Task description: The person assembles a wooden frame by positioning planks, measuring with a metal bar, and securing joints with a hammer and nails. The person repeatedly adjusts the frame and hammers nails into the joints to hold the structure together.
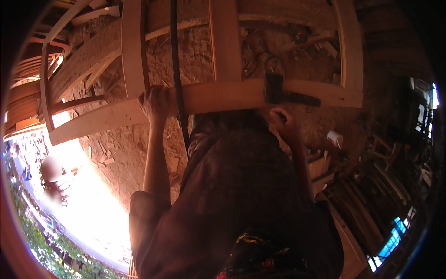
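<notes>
A pale wooden frame lies across in front of me, with a long near rail (218, 96) and several crosspieces (134, 51) running away from it. My left hand (156, 103) is closed over the near rail, left of the middle, beside a long dark bar (175, 56) that crosses the frame. On the rail's right part rests a hammer (275, 88), its dark handle pointing right. Just below the hammer, apart from it, my right hand (284, 122) is curled with its fingers drawn in. Whatever it may hold is too dark to make out.
Beneath the frame is a dirt floor (116, 153) strewn with wood chips and offcuts. Long timber beams (93, 60) lie at the far left. A white container (334, 138) sits on the floor at right, near stacked boards (367, 200). People (53, 181) are outside at left.
</notes>
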Demonstrator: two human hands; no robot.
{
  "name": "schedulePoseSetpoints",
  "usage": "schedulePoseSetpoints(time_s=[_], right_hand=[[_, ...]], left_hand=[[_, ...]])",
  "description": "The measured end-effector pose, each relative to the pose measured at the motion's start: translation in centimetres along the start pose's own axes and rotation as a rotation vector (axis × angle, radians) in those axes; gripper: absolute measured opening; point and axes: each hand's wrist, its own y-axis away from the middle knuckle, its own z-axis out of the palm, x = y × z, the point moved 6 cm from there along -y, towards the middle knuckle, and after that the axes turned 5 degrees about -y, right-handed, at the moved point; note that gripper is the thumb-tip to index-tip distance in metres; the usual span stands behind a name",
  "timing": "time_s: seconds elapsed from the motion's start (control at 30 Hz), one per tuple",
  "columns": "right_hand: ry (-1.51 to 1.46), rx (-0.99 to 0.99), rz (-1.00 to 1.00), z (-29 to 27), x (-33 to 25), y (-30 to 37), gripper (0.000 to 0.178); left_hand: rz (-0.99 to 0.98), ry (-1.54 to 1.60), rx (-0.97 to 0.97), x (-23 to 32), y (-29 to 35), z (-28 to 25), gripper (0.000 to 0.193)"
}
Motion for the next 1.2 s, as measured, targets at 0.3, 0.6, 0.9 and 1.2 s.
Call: schedulePoseSetpoints(time_s=[0.3,0.6,0.9,1.2], right_hand=[[-0.078,0.054,-0.055,0.6,6.0,-0.3,0.032],[0.069,-0.065,-0.133,-3.8,3.4,-5.0,0.023],[0.182,-0.363,0.011,-4.1,4.0,-7.7,0.04],[0.316,-0.451,0.075,-4.6,2.8,-10.0,0.045]], left_hand=[[0.053,-0.178,-0.1,-0.7,0.9,1.6,0.021],[-0.495,0.129,-0.198,2.9,-0.8,1.3,0.029],[-0.515,0.345,-0.041,1.0,0.5,0.5,0.023],[-1.001,0.658,0.516,-5.1,8.2,-3.8,0.022]])
